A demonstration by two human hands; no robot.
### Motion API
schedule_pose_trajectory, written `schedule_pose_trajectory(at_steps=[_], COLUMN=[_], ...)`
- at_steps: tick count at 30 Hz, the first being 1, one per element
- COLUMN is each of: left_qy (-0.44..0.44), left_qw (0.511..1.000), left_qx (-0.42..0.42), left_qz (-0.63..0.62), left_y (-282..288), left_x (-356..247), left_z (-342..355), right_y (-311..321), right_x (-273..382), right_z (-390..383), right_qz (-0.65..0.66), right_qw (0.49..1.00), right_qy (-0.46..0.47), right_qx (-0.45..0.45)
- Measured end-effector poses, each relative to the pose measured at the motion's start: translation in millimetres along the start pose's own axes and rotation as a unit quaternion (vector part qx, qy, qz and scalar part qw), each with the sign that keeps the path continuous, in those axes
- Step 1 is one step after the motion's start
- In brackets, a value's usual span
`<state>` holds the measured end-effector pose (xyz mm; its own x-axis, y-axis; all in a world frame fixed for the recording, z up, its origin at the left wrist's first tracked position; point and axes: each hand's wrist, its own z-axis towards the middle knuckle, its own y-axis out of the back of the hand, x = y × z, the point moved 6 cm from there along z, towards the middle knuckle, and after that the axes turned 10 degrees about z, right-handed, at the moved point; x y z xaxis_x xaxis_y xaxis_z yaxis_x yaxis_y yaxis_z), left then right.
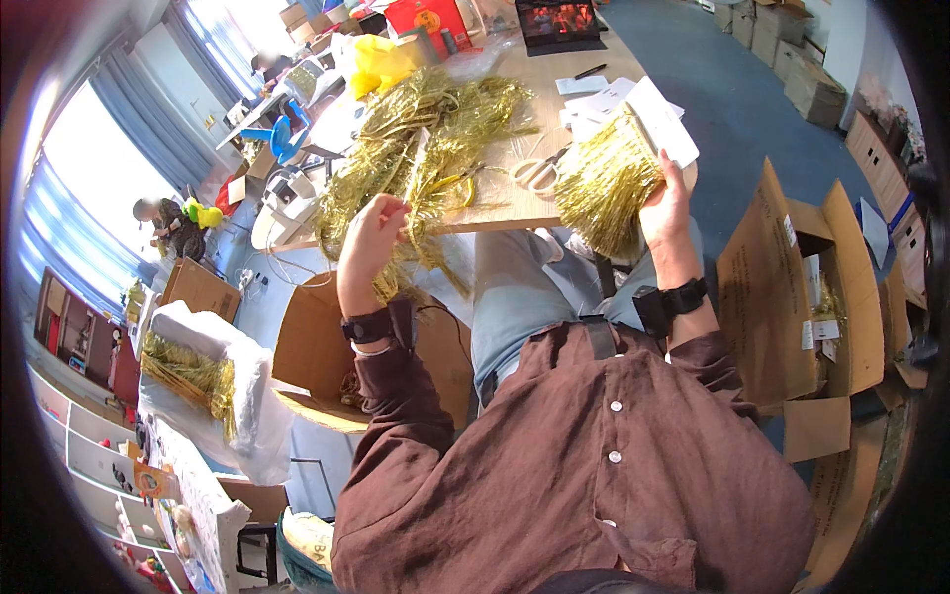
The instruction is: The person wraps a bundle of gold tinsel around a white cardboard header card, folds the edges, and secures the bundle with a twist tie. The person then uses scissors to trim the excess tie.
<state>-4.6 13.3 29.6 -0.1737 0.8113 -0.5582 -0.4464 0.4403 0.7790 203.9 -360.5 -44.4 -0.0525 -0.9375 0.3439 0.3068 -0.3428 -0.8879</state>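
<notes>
My right hand (668, 206) grips a bundle of gold tinsel fringe (606, 188) by its white card (665, 117); the shiny strands hang down and left over the table's front edge. On the left, my left hand (374, 241) has its fingers curled in a pinch at loose gold tinsel strands (424, 213), some of which trail below the edge. Beyond it lies a large tangled heap of gold tinsel (396, 129). Between the hands rest scissors (535, 176) with pale handles, partly beside the fringe. A yellow loop-shaped handle (457, 191) shows among the strands.
Papers (594, 99), a pen (591, 71) and a tablet (559, 22) lie farther back on the wooden table (510, 213). Open cardboard boxes stand at left (315, 342) and right (767, 287). Plastic-wrapped tinsel (188, 381) is at far left. A person (170, 228) sits near the windows.
</notes>
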Motion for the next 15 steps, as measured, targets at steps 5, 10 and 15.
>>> schedule_pose_trajectory(at_steps=[5, 10, 15], left_qy=[-0.065, -0.105, -0.07], left_qw=[0.97, 0.917, 0.882], left_qx=[0.074, 0.016, 0.022], left_qz=[-0.224, -0.384, -0.465], left_y=[-52, -107, -158], left_x=[-90, -166, -189], left_z=[18, 27, 12], right_y=[-21, -27, -31], right_x=[1, -1, -2], right_z=[-14, -22, -38], right_qz=[-0.03, -0.097, -0.165], right_qw=[0.998, 0.991, 0.982], right_qy=[0.02, 0.05, 0.05], right_qx=[0.055, 0.075, 0.083])
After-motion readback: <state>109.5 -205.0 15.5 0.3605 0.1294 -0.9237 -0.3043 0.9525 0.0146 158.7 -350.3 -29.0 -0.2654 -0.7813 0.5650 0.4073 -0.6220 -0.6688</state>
